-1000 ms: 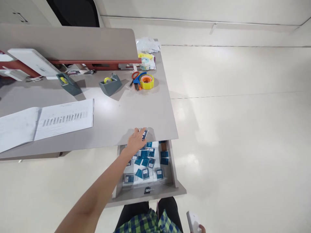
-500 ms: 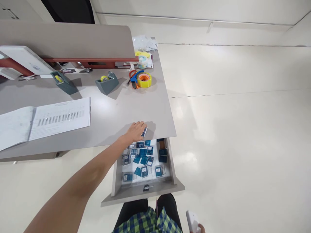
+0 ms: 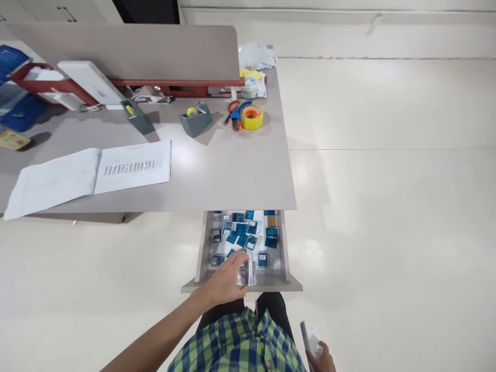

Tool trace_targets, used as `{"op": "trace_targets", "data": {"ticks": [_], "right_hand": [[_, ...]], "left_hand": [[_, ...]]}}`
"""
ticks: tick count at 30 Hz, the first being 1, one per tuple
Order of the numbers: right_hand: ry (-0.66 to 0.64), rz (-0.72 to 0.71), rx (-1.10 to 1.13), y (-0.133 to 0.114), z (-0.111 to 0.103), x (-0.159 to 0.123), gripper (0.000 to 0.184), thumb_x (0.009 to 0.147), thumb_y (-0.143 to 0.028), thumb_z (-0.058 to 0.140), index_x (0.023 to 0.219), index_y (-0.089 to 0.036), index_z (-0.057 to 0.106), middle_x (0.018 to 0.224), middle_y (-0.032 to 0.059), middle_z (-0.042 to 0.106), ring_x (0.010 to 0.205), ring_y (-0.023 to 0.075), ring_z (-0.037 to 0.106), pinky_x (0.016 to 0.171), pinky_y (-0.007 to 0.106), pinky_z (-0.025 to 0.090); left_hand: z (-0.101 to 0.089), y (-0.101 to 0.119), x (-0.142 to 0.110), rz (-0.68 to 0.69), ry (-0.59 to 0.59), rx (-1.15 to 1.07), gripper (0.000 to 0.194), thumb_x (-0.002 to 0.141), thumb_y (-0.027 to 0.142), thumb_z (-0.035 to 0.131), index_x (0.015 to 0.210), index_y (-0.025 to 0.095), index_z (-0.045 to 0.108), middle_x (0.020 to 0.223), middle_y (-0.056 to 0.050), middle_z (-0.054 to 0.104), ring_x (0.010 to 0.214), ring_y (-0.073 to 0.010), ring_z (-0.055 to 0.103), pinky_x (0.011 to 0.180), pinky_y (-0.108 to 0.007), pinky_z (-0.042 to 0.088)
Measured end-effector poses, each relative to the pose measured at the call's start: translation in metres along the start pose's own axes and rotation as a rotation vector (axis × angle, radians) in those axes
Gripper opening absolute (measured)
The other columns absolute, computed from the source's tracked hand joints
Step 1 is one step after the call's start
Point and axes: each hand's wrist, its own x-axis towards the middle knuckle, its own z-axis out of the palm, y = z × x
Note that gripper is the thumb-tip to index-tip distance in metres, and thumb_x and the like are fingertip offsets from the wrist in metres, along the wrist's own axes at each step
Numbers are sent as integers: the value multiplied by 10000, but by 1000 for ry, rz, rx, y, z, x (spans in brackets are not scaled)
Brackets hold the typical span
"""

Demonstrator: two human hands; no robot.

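Your left hand (image 3: 225,281) has come back from the grey desktop (image 3: 232,175) to the front of the open grey drawer (image 3: 287,268), fingers pinching what looks like a small clear-wrapped blue packet (image 3: 246,272), while your right hand (image 3: 321,359) grips a white device (image 3: 310,338).

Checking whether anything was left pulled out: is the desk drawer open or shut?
Open. The drawer juts out from under the desk, its blue packets exposed; the left hand reaches in.

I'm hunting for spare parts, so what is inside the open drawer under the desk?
The drawer holds many small blue packets scattered on a white lining. The left hand holds a clear packet over its front end, hiding what lies beneath; the desk covers the back.
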Motion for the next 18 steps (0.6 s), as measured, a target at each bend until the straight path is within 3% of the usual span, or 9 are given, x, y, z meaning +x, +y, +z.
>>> {"op": "trace_targets", "data": {"ticks": [4,10,14,18], "right_hand": [[-13,-58,9,-14,-24,0,610,647,-375,443,1163,-74,321,1030,234,540,1031,287,556,911,307,443],[8,-58,58,-24,-36,19,731,406,-578,341,1007,-168,276,1072,242,512,1075,352,509,978,381,384],[21,-37,87,-31,-38,25,707,327,-589,326,914,-201,251,1038,250,517,1070,372,504,968,393,392],[78,-10,84,-32,-30,31,576,333,-529,373,817,-246,243,924,198,556,1050,362,518,931,387,428]], "left_hand": [[3,10,-10,19,136,-103,537,648,187,535,1152,187,350,1218,-146,440,1156,-263,420,943,-419,415],[-4,11,-11,185,306,-145,569,649,154,559,1158,212,312,1165,-128,460,1133,-240,443,933,-401,435],[-7,11,-10,245,400,-148,621,623,152,596,1164,232,302,1144,-110,469,1127,-235,447,914,-380,455],[-12,11,-8,264,478,-118,587,636,169,589,1152,220,315,1119,-112,480,1075,-230,481,839,-348,493]]}}
